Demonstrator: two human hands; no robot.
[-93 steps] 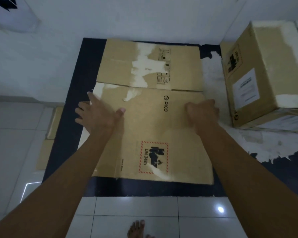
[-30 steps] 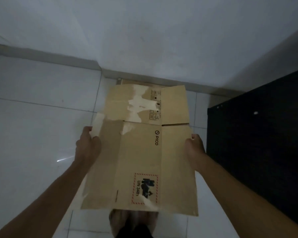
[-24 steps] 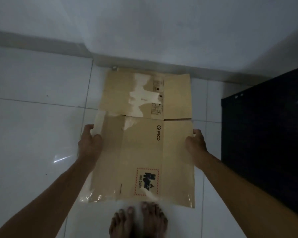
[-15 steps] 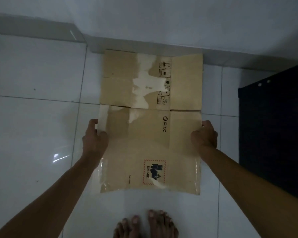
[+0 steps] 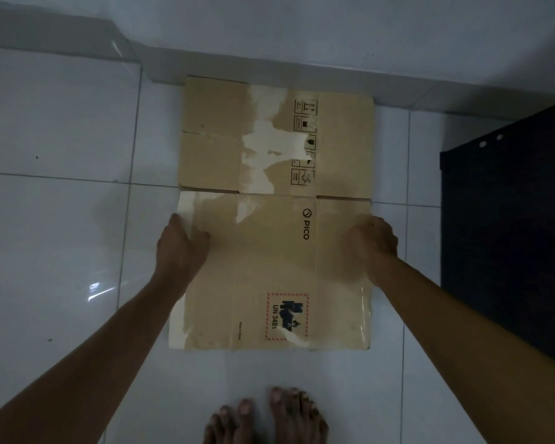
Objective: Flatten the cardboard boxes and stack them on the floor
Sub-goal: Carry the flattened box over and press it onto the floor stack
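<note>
- The flattened cardboard box (image 5: 274, 213) lies on the white tiled floor (image 5: 61, 235), its far edge against the wall (image 5: 302, 27).
- Our left hand (image 5: 180, 248) grips the box's left edge, thumb on top.
- Our right hand (image 5: 372, 241) grips the box's right edge, fingers curled.
- A dark mat (image 5: 510, 235) lies right of the box; our bare feet (image 5: 266, 418) stand just before it.

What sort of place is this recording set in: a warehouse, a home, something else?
Probably an indoor room in a home, though that is not certain. It has glossy white floor tiles, a plain white wall with a skirting strip, and a bare-footed person handling a flattened cardboard box beside dark furniture.
</note>
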